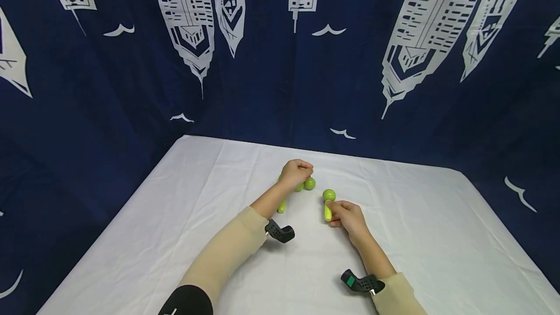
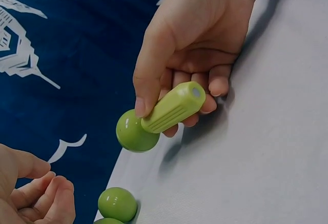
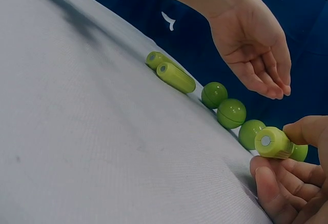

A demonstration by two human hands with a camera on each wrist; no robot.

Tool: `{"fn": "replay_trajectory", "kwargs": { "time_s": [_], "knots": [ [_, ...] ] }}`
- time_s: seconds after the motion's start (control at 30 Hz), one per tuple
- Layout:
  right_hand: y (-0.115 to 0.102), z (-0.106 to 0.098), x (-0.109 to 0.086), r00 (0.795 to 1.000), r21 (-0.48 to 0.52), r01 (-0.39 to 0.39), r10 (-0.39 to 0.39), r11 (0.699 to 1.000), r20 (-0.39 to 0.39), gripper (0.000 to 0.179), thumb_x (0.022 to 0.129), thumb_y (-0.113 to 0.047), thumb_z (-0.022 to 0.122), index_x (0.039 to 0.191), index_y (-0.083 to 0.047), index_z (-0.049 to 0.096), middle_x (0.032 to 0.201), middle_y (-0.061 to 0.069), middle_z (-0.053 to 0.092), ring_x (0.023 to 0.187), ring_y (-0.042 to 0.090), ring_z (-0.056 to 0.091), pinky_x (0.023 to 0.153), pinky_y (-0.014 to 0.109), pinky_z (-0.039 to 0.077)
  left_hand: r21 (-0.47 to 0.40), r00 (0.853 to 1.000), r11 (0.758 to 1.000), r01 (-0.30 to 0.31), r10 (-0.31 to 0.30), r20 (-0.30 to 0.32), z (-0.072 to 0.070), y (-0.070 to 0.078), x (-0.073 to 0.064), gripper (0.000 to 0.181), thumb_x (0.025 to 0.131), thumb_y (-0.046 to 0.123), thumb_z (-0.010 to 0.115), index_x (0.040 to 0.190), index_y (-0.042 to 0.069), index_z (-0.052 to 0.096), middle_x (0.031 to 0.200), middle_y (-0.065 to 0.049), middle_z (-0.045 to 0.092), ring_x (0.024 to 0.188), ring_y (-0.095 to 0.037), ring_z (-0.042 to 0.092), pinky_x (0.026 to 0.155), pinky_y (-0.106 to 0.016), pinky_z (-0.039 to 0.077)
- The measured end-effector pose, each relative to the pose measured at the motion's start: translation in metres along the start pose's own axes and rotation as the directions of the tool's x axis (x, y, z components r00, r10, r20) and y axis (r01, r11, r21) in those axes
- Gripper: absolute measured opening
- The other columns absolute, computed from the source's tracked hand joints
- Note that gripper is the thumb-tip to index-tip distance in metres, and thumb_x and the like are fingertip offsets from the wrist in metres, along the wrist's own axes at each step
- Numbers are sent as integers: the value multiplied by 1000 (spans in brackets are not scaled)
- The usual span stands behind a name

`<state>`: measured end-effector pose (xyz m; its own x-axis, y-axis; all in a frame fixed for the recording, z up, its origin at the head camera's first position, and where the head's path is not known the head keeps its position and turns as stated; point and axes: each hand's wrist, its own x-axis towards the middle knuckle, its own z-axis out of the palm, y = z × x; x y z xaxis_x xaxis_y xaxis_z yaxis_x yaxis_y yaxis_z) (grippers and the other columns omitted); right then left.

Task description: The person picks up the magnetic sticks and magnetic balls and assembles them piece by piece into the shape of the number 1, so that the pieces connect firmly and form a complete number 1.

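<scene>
My right hand (image 1: 350,217) pinches a yellow-green ribbed magnetic rod (image 2: 174,107) between thumb and fingers. A glossy green ball (image 2: 137,131) sits at the rod's far end, touching it. My left hand (image 1: 295,174) hovers over the table to the left and farther back, its fingers loosely bent with nothing between them. Below it, in the right wrist view, a row of green balls (image 3: 231,114) lies on the cloth. Beside that row rest two more rods, a nearer rod (image 3: 176,78) and a farther rod (image 3: 154,58). The left hand partly hides these pieces in the head view.
A white cloth (image 1: 197,208) covers the table. Behind it hangs a dark blue curtain (image 1: 271,86) printed with white buildings and birds. Each wrist wears a black camera mount, the left mount (image 1: 280,231) and the right mount (image 1: 362,282).
</scene>
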<state>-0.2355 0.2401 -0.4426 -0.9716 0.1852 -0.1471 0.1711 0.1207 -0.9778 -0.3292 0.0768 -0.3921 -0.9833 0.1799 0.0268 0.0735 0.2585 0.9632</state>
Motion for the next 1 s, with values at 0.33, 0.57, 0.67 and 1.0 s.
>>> {"fn": "replay_trajectory", "kwargs": {
  "time_s": [0.33,0.57,0.67,1.0],
  "knots": [
    [-1,0,-2,1000,-5,0,0,1000,-2,33,94,-18,63,105,13,60,67,2,57,57,8,55,52,18,51,152,999,987,-45,41,29,1,5,6,14,90,12,64,101,6,71,92,-2,69,82,-11,61,75,-22,48],
    [2,1,1,1000,-19,-3,3,1000,-9,32,94,-18,62,105,13,61,67,2,58,57,8,56,52,18,51,350,989,926,-141,119,82,4,3,11,17,89,12,66,105,5,70,90,0,65,83,-12,59,74,-23,46],
    [2,2,2,1000,-19,-2,2,1000,-10,32,94,-18,62,104,13,61,67,2,58,57,8,56,52,18,51,437,984,883,-173,140,107,5,1,13,19,89,13,68,107,6,70,95,-2,65,88,-14,59,78,-24,46],
    [2,1,-1,1000,-9,13,-13,1000,-6,32,94,-18,64,102,12,62,68,2,58,57,8,55,52,18,51,605,965,758,-244,126,231,5,-7,14,34,87,18,71,119,6,66,114,-7,64,107,-20,59,91,-29,46]
  ]
}}
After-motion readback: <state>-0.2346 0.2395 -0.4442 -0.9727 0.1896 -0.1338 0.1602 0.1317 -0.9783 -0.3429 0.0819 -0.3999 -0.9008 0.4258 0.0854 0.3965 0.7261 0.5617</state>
